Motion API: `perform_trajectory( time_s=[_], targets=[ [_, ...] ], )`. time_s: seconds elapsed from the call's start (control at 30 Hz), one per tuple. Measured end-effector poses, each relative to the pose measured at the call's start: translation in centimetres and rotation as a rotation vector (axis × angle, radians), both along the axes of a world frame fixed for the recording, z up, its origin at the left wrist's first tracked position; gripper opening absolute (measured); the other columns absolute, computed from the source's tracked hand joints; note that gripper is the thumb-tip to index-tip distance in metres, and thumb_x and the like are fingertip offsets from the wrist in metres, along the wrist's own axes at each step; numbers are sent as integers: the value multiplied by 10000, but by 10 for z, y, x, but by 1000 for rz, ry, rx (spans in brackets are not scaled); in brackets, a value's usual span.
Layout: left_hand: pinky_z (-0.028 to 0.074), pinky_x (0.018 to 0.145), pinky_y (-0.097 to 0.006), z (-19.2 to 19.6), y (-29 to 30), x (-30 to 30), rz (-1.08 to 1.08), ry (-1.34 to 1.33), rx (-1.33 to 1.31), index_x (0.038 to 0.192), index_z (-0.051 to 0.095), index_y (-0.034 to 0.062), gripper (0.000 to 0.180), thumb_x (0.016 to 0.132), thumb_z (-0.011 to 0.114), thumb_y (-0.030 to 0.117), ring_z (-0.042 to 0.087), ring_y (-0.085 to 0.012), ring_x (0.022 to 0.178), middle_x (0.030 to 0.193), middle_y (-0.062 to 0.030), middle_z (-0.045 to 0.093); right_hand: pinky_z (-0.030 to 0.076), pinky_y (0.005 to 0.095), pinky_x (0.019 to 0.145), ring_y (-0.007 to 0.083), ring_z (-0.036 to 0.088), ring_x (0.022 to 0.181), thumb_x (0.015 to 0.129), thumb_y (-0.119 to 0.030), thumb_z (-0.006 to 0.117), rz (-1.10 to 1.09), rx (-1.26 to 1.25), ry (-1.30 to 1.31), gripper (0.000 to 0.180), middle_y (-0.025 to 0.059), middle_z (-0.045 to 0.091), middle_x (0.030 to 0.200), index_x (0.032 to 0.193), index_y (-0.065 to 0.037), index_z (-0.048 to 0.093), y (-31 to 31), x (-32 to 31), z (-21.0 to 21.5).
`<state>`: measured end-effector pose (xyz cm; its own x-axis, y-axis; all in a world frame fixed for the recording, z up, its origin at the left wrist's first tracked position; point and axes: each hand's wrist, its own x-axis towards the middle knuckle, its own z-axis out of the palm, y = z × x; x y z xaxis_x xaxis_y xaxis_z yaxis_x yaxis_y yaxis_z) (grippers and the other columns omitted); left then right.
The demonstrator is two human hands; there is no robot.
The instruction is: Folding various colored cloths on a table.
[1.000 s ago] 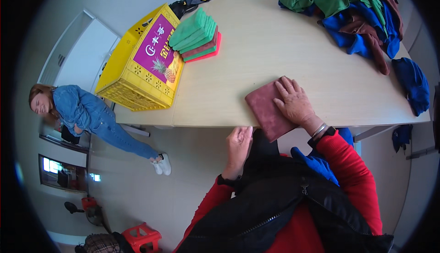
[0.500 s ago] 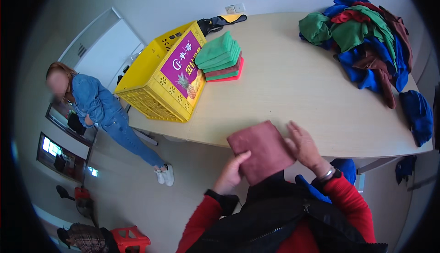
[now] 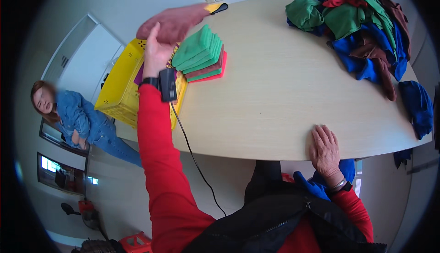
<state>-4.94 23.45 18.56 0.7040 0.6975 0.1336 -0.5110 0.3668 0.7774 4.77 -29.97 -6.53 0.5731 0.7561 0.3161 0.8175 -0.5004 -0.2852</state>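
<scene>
My left hand is stretched far forward, gripping a brownish-red folded cloth that is raised over the far end of the yellow crate. Just right of and below that cloth stands a stack of folded cloths, mostly green, with a brown one and a red one low in it. Whether the held cloth touches the stack I cannot tell. My right hand lies palm down on the table's near edge, fingers stretched out, holding nothing.
A yellow plastic crate stands on the table's left end. Green, blue, red and brown cloths form a loose heap at the far right; a blue bundle lies nearer. A cable hangs from my left wrist. A person in denim stands at left.
My left hand has carried the brownish-red cloth from the table's near edge forward and left above the crate. My right hand has let go of it and come down on the table.
</scene>
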Motion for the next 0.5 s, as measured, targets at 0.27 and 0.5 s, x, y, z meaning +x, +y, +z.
perform_trajectory(
  time_s=[0.27,0.5],
  targets=[
    [448,1107,-485,-126,101,64,300,0,-431,1332,543,4,441,1014,573,308,596,-307,1225,1287,-162,644,312,502,1165,389,426,1379,864,-215,555,-14,0,12,523,191,508,1432,1345,-8,548,4,-2,-1],
    [488,1064,-494,-117,102,59,174,113,-399,1341,515,-8,465,1052,475,354,580,-339,1246,1326,-170,616,333,504,1153,393,438,1369,867,-212,549,-6,-8,-8,522,199,511,1427,1345,-2,544,7,0,1]
  ],
)
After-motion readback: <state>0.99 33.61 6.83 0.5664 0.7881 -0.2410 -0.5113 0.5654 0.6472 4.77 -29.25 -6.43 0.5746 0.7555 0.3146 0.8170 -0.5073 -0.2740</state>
